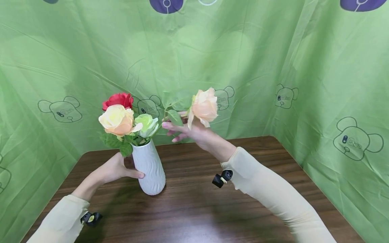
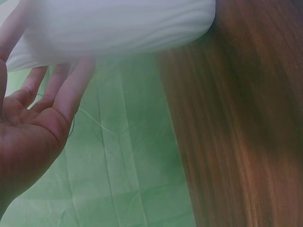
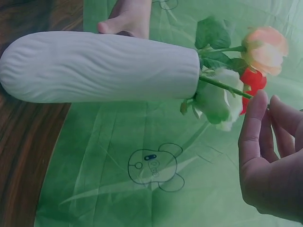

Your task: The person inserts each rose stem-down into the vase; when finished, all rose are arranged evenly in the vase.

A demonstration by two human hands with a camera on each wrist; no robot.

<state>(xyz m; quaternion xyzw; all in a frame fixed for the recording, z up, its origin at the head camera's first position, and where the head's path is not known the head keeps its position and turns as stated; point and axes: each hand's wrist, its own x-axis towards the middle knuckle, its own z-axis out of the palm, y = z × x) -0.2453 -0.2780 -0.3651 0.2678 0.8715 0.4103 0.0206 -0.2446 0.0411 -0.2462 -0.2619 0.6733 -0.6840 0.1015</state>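
Observation:
A white vase with wavy ridges stands on the table, leaning slightly left in the head view. My left hand grips its left side, thumb across the front; the left wrist view shows fingers against the far side. Three roses fill the mouth: a red rose, a cream-peach rose and a pale green-white rose. Right of them, my right hand pinches the stem of a light peach rose. That stem's lower end reaches into the vase mouth, its tip hidden inside.
The dark wooden table extends to the right and front of the vase. Green fabric with printed bear faces hangs behind and on both sides of it. Black wrist cameras sit on both cream sleeves.

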